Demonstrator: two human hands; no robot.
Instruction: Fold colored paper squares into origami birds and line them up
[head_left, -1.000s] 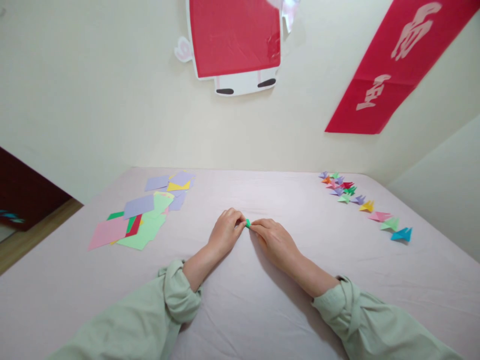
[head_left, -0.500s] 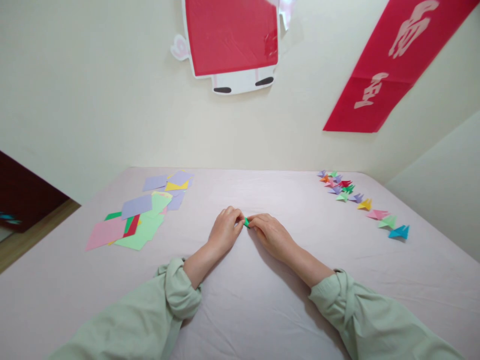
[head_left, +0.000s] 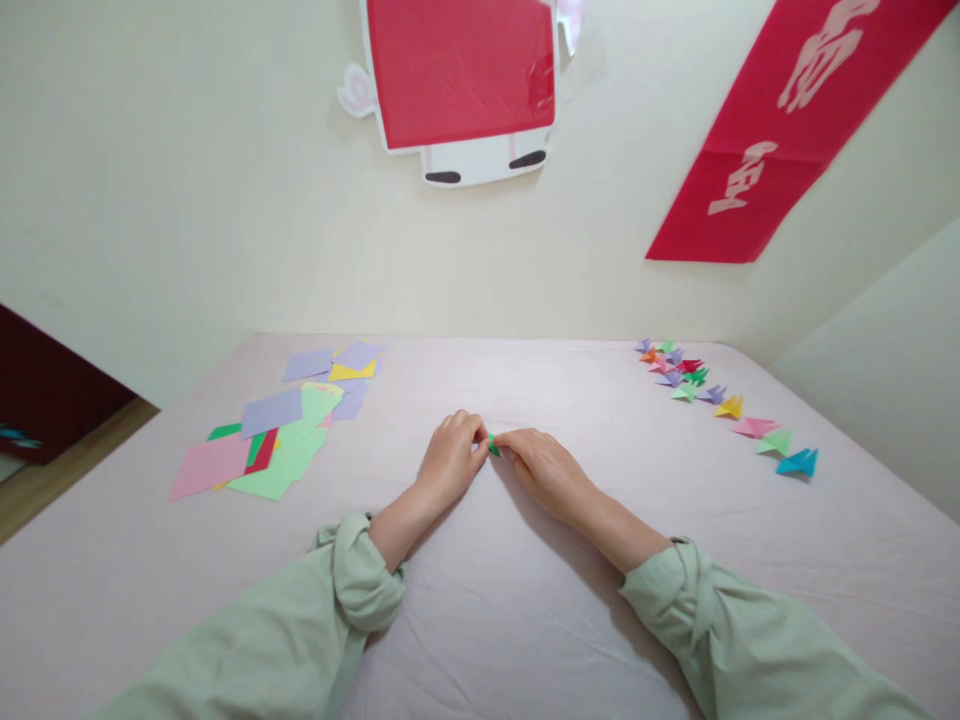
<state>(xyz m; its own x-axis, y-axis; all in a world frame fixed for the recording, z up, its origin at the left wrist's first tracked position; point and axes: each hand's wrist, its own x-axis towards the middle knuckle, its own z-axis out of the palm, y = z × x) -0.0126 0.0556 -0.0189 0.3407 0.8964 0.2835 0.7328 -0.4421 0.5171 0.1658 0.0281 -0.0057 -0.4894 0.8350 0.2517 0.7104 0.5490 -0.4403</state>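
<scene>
At the far left, a dark brown panel [head_left: 52, 400] cuts across the corner, with a wood-coloured strip [head_left: 75, 465] running along its lower edge. Next comes the pale cloth [head_left: 480, 610] that covers the work surface, and on its left side lies a loose, overlapping spread of flat paper: a pink sheet [head_left: 210, 468] nearest the person, a red piece [head_left: 262, 453] partly tucked beside it, a lavender sheet [head_left: 271, 413] above, light green paper [head_left: 281, 468] underneath, and, farther back, a yellow piece [head_left: 352, 371] among more lavender ones. A rolled-up, pale green left sleeve [head_left: 262, 620] leads to the left hand [head_left: 452, 452], whose thumb and fingertips pinch the left end of a small green paper [head_left: 493, 446]. This folded bit sits in the middle, between the two hands, mostly hidden by the fingers; above it, a red and white cutout [head_left: 461, 75] hangs on the wall. From the other side, the right hand [head_left: 544, 465] brings its gathered fingertips against the right end; whether they pinch or only press, I cannot tell. Farther right, beneath a red banner [head_left: 787, 140], small folded paper shapes form a slanting line, a blue shape [head_left: 798, 464] being the nearest.
</scene>
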